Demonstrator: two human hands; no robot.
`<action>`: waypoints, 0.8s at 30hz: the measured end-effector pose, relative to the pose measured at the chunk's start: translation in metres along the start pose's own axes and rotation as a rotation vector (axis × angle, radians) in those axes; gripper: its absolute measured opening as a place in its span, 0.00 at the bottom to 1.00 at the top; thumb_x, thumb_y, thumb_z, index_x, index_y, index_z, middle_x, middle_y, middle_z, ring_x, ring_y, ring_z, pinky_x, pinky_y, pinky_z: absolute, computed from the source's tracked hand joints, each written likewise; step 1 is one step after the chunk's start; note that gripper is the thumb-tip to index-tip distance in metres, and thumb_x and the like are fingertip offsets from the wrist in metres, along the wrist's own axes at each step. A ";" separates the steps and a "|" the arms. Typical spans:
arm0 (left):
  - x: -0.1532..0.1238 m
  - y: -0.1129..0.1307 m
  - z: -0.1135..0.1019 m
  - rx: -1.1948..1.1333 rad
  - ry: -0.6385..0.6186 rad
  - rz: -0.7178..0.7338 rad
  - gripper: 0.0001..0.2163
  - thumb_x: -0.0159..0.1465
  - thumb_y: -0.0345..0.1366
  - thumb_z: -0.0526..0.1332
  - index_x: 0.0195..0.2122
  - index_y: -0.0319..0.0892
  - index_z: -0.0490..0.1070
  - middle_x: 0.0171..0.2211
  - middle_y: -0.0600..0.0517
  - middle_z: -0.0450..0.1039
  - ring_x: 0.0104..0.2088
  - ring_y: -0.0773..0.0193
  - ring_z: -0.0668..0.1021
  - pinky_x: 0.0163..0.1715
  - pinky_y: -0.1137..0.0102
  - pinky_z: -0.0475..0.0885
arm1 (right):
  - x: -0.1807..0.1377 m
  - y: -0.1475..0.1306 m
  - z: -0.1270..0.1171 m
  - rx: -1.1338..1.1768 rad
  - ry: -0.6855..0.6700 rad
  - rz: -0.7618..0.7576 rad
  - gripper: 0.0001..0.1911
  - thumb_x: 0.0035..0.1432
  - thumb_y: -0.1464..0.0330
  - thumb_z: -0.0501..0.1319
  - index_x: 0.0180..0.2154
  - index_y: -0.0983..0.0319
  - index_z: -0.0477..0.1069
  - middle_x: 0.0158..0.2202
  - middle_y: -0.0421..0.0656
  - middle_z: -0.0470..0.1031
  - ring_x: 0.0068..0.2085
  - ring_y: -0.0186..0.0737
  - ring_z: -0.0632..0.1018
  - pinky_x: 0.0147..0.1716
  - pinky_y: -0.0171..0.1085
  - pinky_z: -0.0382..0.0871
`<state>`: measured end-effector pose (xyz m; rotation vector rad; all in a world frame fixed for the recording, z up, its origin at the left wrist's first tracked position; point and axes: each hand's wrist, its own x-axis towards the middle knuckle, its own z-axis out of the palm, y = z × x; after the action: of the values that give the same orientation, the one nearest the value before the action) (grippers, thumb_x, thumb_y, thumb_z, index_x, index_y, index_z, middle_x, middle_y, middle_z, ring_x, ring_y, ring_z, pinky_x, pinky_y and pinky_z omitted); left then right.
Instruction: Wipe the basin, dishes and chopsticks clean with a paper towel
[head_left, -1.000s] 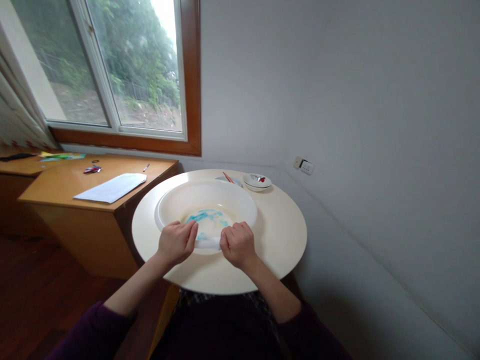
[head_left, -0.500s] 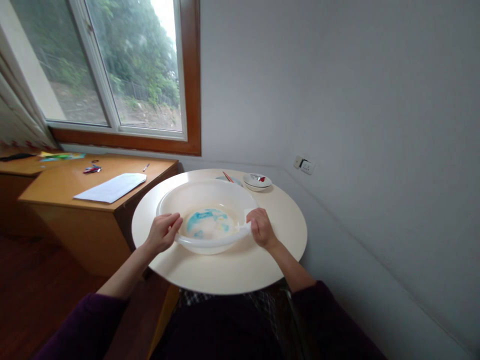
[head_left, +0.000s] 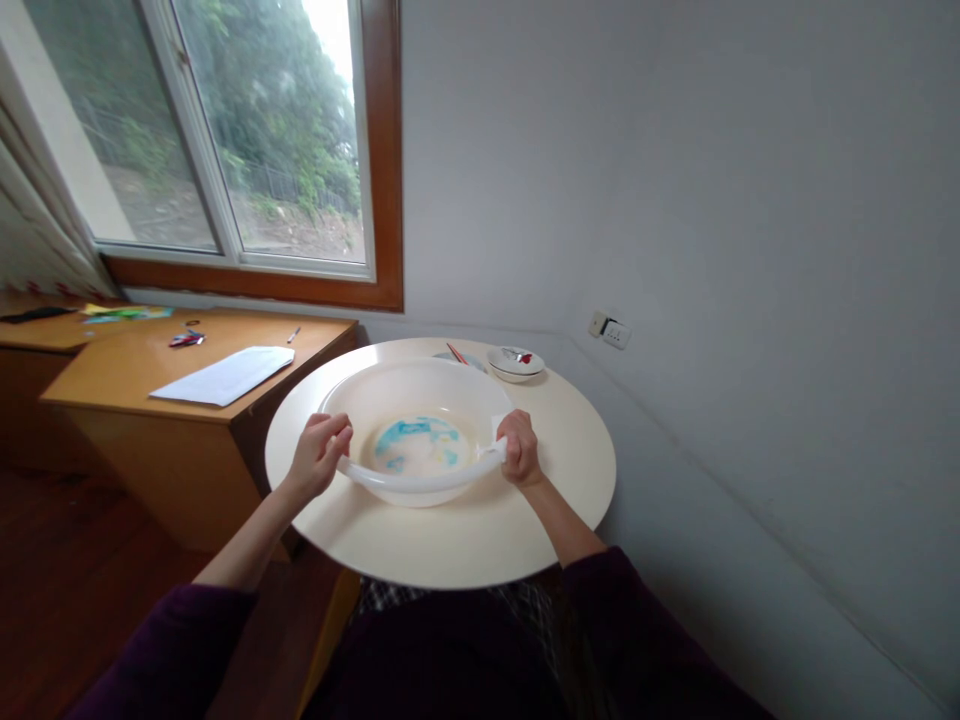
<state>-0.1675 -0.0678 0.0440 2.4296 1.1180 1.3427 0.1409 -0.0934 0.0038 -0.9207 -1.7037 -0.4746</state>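
A wide white plastic basin (head_left: 424,486) with a blue pattern on its bottom stands on the round cream table (head_left: 450,550). At its left rim my left hand (head_left: 321,455) is closed, fingers curled over the edge. On the opposite side my right hand (head_left: 519,448) is wrapped round the right rim, beside a pale label or tag on the basin. Whether the basin holds any water I cannot tell. My fingertips are partly hidden.
Behind the basin are a stack of white dishes (head_left: 516,366) with cutlery on top and orange-red chopsticks (head_left: 456,353) on a plate. A wooden desk (head_left: 247,400) at left carries white paper (head_left: 225,375) and a pen (head_left: 293,334). A wall socket (head_left: 616,334) is at right.
My left hand has shifted slightly left and up along the rim. My right fingers have closed more fully round the right rim. The basin has stayed nearly in place.
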 end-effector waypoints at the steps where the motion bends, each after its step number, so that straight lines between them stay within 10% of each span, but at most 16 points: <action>1: -0.003 0.000 0.001 0.037 0.002 0.014 0.18 0.62 0.42 0.43 0.17 0.44 0.60 0.18 0.52 0.65 0.25 0.61 0.69 0.41 0.60 0.62 | -0.001 -0.002 0.001 -0.007 0.012 0.001 0.16 0.61 0.66 0.35 0.23 0.57 0.51 0.20 0.40 0.58 0.26 0.41 0.63 0.32 0.43 0.59; 10: -0.036 0.055 0.020 0.150 -0.026 0.200 0.14 0.63 0.34 0.45 0.37 0.46 0.70 0.37 0.52 0.77 0.48 0.56 0.72 0.58 0.53 0.43 | -0.002 -0.037 0.006 -0.072 0.094 -0.041 0.14 0.60 0.71 0.39 0.23 0.57 0.50 0.19 0.40 0.57 0.24 0.40 0.61 0.29 0.42 0.55; 17: -0.045 0.118 0.046 0.228 0.033 0.224 0.13 0.63 0.35 0.47 0.37 0.40 0.70 0.33 0.48 0.76 0.36 0.58 0.76 0.49 0.58 0.58 | -0.002 -0.082 0.015 -0.164 0.107 -0.105 0.12 0.57 0.73 0.43 0.22 0.58 0.54 0.17 0.38 0.60 0.23 0.37 0.61 0.29 0.41 0.55; 24: -0.040 0.109 0.043 0.305 0.149 0.267 0.13 0.63 0.33 0.48 0.22 0.42 0.63 0.17 0.54 0.67 0.18 0.65 0.70 0.23 0.68 0.56 | 0.000 -0.114 0.014 -0.202 0.059 -0.156 0.14 0.57 0.72 0.45 0.21 0.59 0.57 0.16 0.39 0.62 0.23 0.37 0.62 0.28 0.40 0.53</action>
<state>-0.0881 -0.1629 0.0418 2.8214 1.1375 1.5523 0.0438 -0.1537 0.0148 -0.9107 -1.7025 -0.7823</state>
